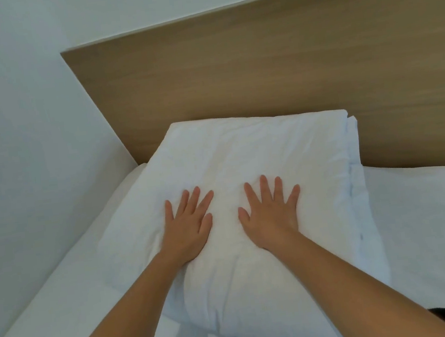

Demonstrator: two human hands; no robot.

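Pillow [257,164], white and plump, lies in the middle of the frame on the bed [52,312], its far edge against the wooden headboard [232,70]. Its cotton case is softly creased, with fine wrinkles across the top, and a flat hemmed flap runs down its right side. The shape is a rounded rectangle, puffed up at the centre and dented where the hands bear on it.

At the left of the frame a pale, smooth wall [15,108] meets the bed's white sheet. The headboard is a flat panel of light brown wood grain with a straight top edge.

Left hand [186,227] lies flat on the pillow's near left part, palm down, fingers straight and fanned apart, pressing into the fabric and gripping nothing. Right hand [272,215], just beside it toward the centre right, lies the same way: palm down, fingers spread wide, pressing on the case.
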